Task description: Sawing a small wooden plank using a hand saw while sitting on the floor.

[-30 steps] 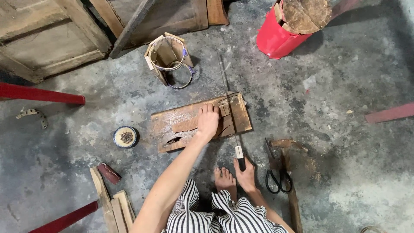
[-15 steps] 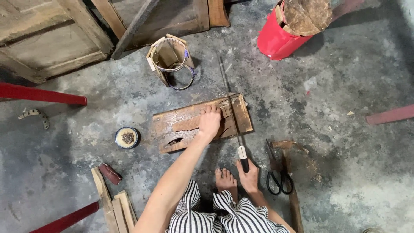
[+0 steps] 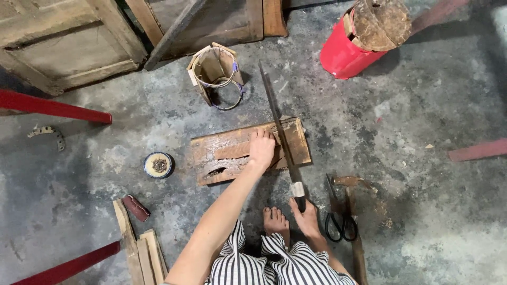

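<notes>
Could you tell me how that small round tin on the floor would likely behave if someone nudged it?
The small round tin sits flat and low on the rough concrete floor, so it would probably slide rather than tip. It looks open, with loose contents that might spill if it were lifted carelessly. It is probably light.

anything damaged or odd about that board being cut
Yes: the wooden board under the left hand is worn and has a dark ragged hole near its lower left edge. The saw held by the right hand lies across its right part.

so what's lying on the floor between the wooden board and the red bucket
Nothing but bare grey concrete floor in the head view; only pale specks and scuffs mark the stretch between the worn wooden board and the red plastic bucket.
</notes>
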